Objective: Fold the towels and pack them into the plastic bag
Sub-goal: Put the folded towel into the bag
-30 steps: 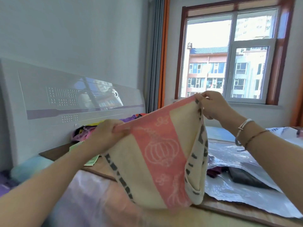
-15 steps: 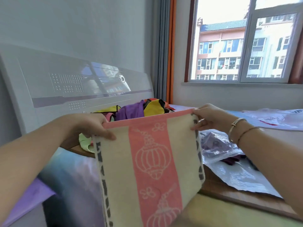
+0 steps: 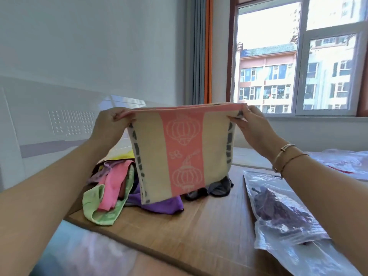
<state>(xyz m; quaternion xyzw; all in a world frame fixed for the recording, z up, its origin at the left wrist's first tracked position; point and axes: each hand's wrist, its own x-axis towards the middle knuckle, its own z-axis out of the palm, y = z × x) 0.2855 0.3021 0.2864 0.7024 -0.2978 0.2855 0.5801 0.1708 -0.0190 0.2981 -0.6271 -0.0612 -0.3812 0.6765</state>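
Hanging in the air above a wooden tabletop, a cream towel with a pink centre stripe of lantern designs and dark marks down both sides is stretched flat between two hands. The left hand pinches the upper left corner with its fingers curled over the top edge, and the right hand pinches the upper right corner the same way. The towel's top edge is doubled over. Behind and below it on the tabletop lies a heap of towels in pink, green, purple and grey. To the right, a clear plastic bag lies flat on the tabletop with dark purple cloth inside.
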